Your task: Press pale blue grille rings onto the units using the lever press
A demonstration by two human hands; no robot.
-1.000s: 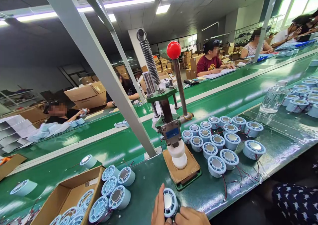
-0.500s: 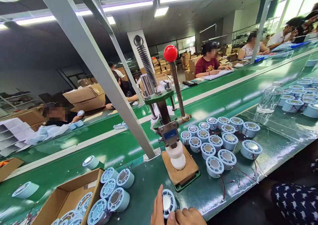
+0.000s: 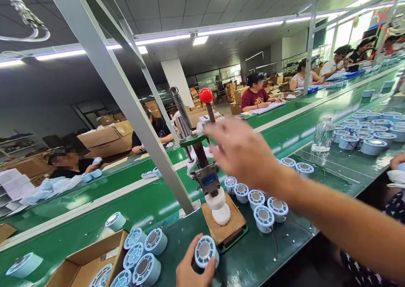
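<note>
My left hand (image 3: 195, 270) holds a light blue round part (image 3: 205, 251) with a silver disc on its face, fingers and thumb around its sides, just in front of the hand press. My right hand (image 3: 237, 150) is raised beside the lever of the press, below its red ball knob (image 3: 205, 95); motion smears its fingers. The press (image 3: 209, 180) has a white round pad (image 3: 221, 215) low over a brown board (image 3: 207, 219). Several similar blue parts (image 3: 263, 218) with wires stand right of the press, partly hidden by my right arm.
A cardboard box (image 3: 71, 266) of blue parts is at the lower left, with more parts (image 3: 147, 270) beside it. A clear bottle (image 3: 322, 135) stands at the right near another group of parts. A slanted metal post (image 3: 136, 109) rises left of the press. People sit across the green belt.
My right hand has left the blue part and risen to the press lever. My left hand now holds the part slightly further left. The view has tilted up.
</note>
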